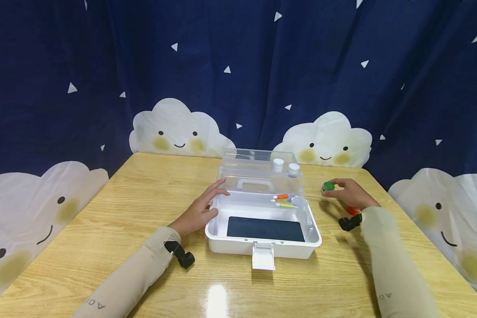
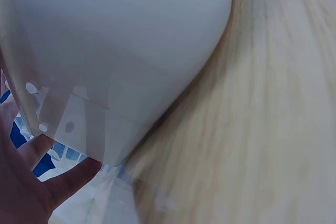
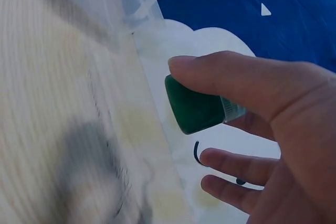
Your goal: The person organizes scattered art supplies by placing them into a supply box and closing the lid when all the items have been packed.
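Observation:
A white plastic box (image 1: 231, 245) stands in the middle of the table with its clear lid (image 1: 258, 160) raised at the back. In the head view my left hand (image 1: 200, 213) is at the box's left side, fingers stretched over the rim and touching it. The left wrist view shows those fingertips (image 2: 86, 171) against the box's edge. To the right of the box, my right hand (image 1: 351, 193) pinches a small green jar (image 3: 194, 106) between thumb and fingers, held above the table. Its other fingers are loosely bent.
Inside the box lie a dark flat panel (image 1: 265, 229) and several small tubes (image 1: 286, 205). Two white-capped jars (image 1: 278, 163) show at the clear lid. A red object (image 1: 352, 210) sits on the table under my right wrist. A dark blue curtain (image 1: 238, 66) hangs behind the table.

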A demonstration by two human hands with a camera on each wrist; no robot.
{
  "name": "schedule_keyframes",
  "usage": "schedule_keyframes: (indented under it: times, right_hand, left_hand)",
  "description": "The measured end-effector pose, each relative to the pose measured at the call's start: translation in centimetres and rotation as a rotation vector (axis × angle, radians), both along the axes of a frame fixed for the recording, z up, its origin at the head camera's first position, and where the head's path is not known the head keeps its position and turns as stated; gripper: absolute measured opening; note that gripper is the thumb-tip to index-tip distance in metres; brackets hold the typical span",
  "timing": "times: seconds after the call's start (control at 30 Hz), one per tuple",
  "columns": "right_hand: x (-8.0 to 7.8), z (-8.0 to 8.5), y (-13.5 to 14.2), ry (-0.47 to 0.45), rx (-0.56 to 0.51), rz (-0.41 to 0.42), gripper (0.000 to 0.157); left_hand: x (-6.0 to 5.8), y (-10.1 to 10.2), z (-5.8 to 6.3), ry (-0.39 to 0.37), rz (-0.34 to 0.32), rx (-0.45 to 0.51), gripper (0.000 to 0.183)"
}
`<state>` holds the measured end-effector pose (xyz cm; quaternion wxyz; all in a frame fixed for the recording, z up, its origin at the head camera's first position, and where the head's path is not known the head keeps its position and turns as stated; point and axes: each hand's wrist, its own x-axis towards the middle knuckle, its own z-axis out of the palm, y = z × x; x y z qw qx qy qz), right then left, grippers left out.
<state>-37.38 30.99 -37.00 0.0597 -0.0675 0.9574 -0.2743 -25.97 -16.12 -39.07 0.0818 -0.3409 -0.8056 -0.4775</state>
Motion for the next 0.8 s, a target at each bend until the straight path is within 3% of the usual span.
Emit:
schedule_keyframes:
  times: [0.1, 0.37, 0.53, 0.8]
  right_hand:
    - [-0.2, 0.6, -0.8, 0.009, -0.002, -0.004, 0.081]
    - [-0.5, 1.5, -1.9, 0.057, -0.011, 0.016, 0.069]
    - [-0.7, 2.3, -2.6, 0.068, -0.071, 0.026, 0.064]
    - [-1.3, 3.8, -3.6, 0.082, -0.105, 0.022, 0.072]
  left_hand:
    - [-0.1, 0.0, 0.0, 0.009, -0.005, 0.003, 0.046]
    - [0.0, 0.0, -0.1, 0.027, 0.002, 0.000, 0.046]
    - [0.0, 0.0, -0.2, 0.021, -0.003, 0.014, 0.046]
    - [-0.1, -0.1, -0.3, 0.018, -0.019, 0.022, 0.046]
